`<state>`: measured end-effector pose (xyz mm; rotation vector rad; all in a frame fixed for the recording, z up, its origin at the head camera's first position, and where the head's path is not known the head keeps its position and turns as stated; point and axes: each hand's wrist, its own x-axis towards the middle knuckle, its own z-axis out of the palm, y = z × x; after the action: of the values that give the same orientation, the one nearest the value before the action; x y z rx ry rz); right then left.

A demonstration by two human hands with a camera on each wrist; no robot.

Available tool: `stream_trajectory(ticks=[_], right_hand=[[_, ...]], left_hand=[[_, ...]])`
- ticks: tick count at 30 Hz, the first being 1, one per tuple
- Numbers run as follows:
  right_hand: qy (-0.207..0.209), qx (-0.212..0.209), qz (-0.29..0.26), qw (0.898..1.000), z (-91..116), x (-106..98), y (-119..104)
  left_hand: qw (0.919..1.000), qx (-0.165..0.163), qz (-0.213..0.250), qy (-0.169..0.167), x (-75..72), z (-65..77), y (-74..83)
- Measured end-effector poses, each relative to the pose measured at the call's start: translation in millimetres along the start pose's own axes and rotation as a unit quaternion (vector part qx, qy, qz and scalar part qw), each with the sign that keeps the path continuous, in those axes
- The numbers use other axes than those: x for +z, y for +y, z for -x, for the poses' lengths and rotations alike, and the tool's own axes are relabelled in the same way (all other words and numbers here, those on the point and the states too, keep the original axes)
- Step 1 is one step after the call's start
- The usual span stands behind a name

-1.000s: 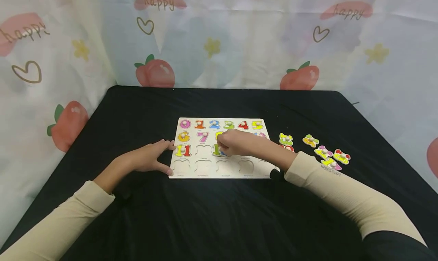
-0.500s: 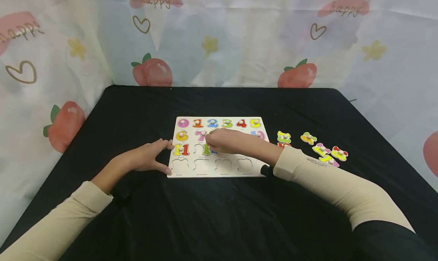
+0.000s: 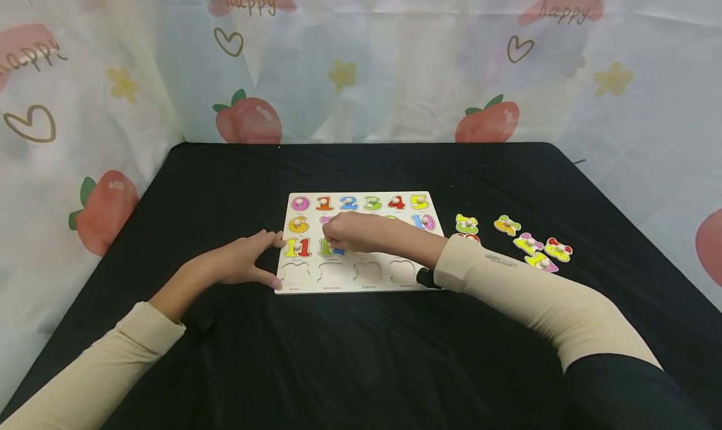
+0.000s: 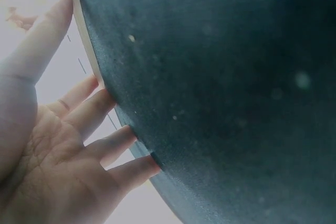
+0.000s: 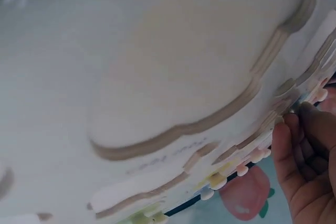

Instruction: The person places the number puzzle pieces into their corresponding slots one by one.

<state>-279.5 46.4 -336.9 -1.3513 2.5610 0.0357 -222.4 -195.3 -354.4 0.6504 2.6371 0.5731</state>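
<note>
A pale wooden number puzzle board point(image 3: 307, 288) lies on the black cloth in the head view. My right hand point(image 3: 361, 231) reaches across it and pinches the green-and-blue number 12 puzzle piece point(image 3: 324, 247), just right of the seated number 11 piece point(image 3: 298, 247). Fingers mostly cover the piece, so whether it sits flush cannot be told. In the right wrist view the fingertips of the right hand point(image 5: 310, 156) meet low at the board. My left hand point(image 3: 248, 261) touches the board's left edge with spread, straight fingers; the left wrist view shows fingertips along that edge point(image 4: 86, 38).
Right of the board lie several loose number pieces, among them a green-yellow one point(image 3: 466, 223), an orange-green one point(image 3: 507, 225) and a red-yellow one point(image 3: 558, 249). Knobbed pieces such as the 0 point(image 3: 300, 204) fill the upper rows. Bare recesses point(image 3: 368, 273) line the bottom row.
My right hand has moved left across the board with the number 12 piece, to beside the 11. The left hand stays at the board's edge. The head view has shifted slightly.
</note>
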Motion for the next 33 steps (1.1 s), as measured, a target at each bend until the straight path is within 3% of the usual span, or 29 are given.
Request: stream_trajectory(ticks=[17, 23, 26, 33], right_hand=[[0.017, -0.003, -0.006, 1.0, -0.1, 1.1, -0.3], [-0.005, 0.001, -0.012, 1.0, 2.0, -2.2, -0.2], [-0.01, 0.015, -0.03, 0.999, 9.4, -7.4, 3.8], [0.025, 0.069, -0.058, 0.996, 44.1, -28.3, 28.4]], left_hand=[[1.0, 0.004, 0.002, -0.002, -1.2, 0.8, -0.4], [1.0, 0.005, 0.004, 0.0, 0.3, 0.2, -0.7], [1.0, 0.003, 0.006, -0.002, 1.8, 0.0, -0.3], [1.0, -0.003, -0.003, 0.003, 0.0, 1.6, 1.8]])
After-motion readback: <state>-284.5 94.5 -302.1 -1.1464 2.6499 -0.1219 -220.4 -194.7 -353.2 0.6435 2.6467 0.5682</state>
